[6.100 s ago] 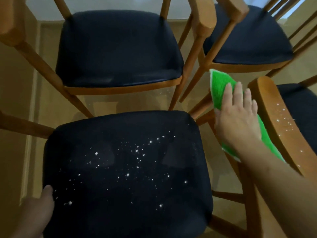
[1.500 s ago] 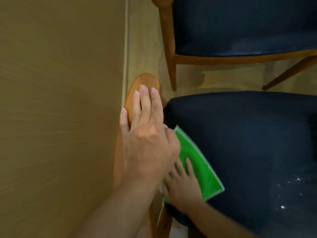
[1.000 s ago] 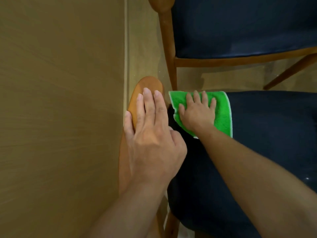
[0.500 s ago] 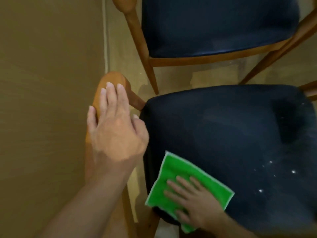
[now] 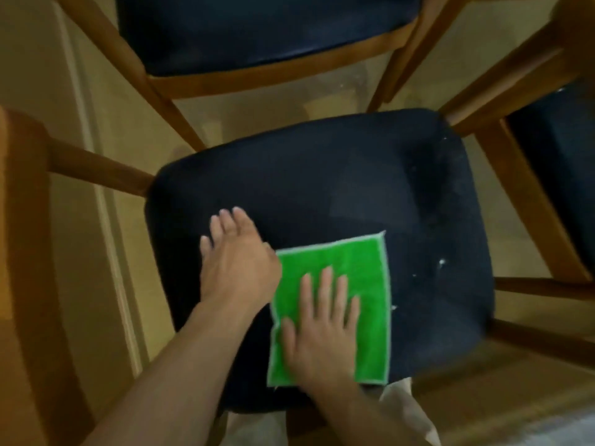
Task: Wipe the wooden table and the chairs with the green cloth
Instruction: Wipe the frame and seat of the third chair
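A wooden chair with a dark navy seat [image 5: 322, 175] fills the middle of the view. The green cloth [image 5: 363, 268] lies spread flat on the near part of that seat. My right hand [image 5: 322, 329] presses down on the cloth with its palm flat and fingers spread. Beside the cloth on its left, my left hand [image 5: 235, 262] rests flat on the bare seat and holds nothing. A few white specks [image 5: 441, 262] dot the seat to the right of the cloth.
The chair's wooden armrest [image 5: 19, 220] runs along the left edge. A second navy chair [image 5: 257, 27] stands beyond and a third [image 5: 563, 172] at the right, their wooden legs close around the seat. Beige floor shows between them.
My left hand has left the wooden armrest and now lies on the seat. My right hand has slid the cloth toward the middle of the seat. The view has swung right.
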The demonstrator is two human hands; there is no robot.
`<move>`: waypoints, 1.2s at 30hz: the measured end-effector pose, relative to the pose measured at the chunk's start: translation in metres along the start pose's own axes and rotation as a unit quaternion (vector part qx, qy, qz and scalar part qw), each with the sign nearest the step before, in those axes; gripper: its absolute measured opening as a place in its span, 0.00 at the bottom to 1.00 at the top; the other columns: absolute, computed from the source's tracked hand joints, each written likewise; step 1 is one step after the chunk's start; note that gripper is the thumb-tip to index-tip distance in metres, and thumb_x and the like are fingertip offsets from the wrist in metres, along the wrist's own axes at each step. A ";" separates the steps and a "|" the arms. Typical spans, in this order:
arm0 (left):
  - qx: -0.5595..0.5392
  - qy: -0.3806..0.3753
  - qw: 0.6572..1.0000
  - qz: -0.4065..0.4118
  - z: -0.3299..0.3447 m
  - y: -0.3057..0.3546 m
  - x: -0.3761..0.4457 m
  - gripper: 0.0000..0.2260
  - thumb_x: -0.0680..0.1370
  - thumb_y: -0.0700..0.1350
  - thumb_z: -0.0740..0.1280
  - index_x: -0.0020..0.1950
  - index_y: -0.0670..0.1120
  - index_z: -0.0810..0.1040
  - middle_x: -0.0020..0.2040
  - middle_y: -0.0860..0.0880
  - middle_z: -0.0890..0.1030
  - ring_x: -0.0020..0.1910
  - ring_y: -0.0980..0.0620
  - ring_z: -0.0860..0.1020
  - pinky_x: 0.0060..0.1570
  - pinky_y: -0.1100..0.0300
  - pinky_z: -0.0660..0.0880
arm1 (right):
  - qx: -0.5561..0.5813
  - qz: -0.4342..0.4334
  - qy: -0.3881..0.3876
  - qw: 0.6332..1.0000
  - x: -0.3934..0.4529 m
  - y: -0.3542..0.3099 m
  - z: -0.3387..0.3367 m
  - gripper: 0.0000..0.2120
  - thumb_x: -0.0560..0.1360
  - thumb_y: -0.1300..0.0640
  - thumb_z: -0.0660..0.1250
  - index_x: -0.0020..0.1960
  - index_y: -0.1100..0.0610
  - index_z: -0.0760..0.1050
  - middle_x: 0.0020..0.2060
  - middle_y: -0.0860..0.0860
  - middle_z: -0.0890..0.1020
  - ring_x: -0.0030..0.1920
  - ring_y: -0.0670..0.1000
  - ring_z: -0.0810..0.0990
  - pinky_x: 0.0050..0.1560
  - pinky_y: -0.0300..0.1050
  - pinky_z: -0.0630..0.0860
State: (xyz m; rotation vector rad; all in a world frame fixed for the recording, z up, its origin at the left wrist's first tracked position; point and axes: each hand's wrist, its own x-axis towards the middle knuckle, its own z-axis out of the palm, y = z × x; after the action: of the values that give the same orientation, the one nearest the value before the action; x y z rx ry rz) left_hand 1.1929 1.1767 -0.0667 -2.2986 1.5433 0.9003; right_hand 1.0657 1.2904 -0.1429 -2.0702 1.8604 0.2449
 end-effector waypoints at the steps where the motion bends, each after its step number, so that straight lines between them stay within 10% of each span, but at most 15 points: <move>1: 0.011 -0.006 1.000 -0.012 0.003 0.000 0.005 0.31 0.81 0.50 0.55 0.77 0.36 0.46 0.77 0.38 0.50 0.76 0.43 0.47 0.73 0.46 0.48 | -0.001 -0.044 -0.006 0.999 -0.010 -0.001 0.005 0.36 0.75 0.40 0.55 0.77 0.57 0.55 0.76 0.61 0.55 0.75 0.64 0.53 0.71 0.66 0.49; 6: 0.034 -0.084 0.993 -0.071 0.006 0.007 0.031 0.42 0.77 0.65 0.52 0.76 0.35 0.43 0.77 0.35 0.47 0.76 0.39 0.47 0.72 0.45 0.49 | -0.035 -0.231 -0.011 0.972 0.037 0.082 -0.014 0.32 0.76 0.40 0.54 0.77 0.49 0.56 0.77 0.50 0.54 0.76 0.54 0.52 0.73 0.61 0.52; 11: 0.168 -0.152 0.971 -0.075 0.012 0.021 0.045 0.56 0.69 0.73 0.61 0.74 0.32 0.41 0.75 0.30 0.46 0.74 0.34 0.51 0.71 0.43 0.54 | -0.011 -0.026 0.046 0.999 0.113 0.162 -0.052 0.33 0.77 0.40 0.49 0.79 0.49 0.50 0.78 0.50 0.51 0.77 0.56 0.50 0.73 0.62 0.49; 17: 0.213 -0.147 0.964 -0.067 0.018 0.030 0.058 0.47 0.65 0.69 0.71 0.72 0.39 0.63 0.75 0.33 0.55 0.72 0.32 0.57 0.66 0.40 0.62 | 0.071 0.306 0.112 0.943 0.101 0.174 -0.044 0.32 0.78 0.41 0.46 0.79 0.52 0.50 0.78 0.57 0.55 0.75 0.62 0.56 0.71 0.66 0.56; 24: 0.216 -0.136 0.963 -0.084 0.020 0.032 0.064 0.51 0.61 0.68 0.74 0.73 0.40 0.61 0.75 0.33 0.55 0.72 0.31 0.56 0.66 0.39 0.64 | 0.074 0.296 0.047 0.951 -0.001 0.021 0.010 0.35 0.75 0.42 0.54 0.77 0.57 0.55 0.76 0.62 0.56 0.75 0.66 0.55 0.70 0.69 0.53; 29: 0.224 -0.137 0.962 -0.073 0.020 0.029 0.066 0.49 0.63 0.68 0.72 0.72 0.37 0.63 0.74 0.31 0.56 0.72 0.30 0.55 0.68 0.37 0.60 | 0.077 0.204 0.068 0.973 0.000 0.089 0.000 0.32 0.77 0.38 0.52 0.78 0.44 0.50 0.78 0.50 0.54 0.76 0.58 0.53 0.72 0.63 0.50; 36: 0.218 -0.131 0.965 -0.059 0.021 0.027 0.065 0.42 0.64 0.67 0.73 0.63 0.35 0.72 0.68 0.31 0.67 0.68 0.30 0.64 0.64 0.37 0.66 | 0.176 0.490 0.193 0.831 0.033 0.146 -0.009 0.30 0.79 0.42 0.48 0.78 0.53 0.56 0.76 0.58 0.59 0.75 0.61 0.58 0.72 0.62 0.57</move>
State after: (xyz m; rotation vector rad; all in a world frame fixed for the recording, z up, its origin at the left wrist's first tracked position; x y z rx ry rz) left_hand 1.1776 1.1268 -0.1183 -1.8567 1.3193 0.7121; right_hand 0.9248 1.2446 -0.1661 -0.8000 2.8081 -0.2957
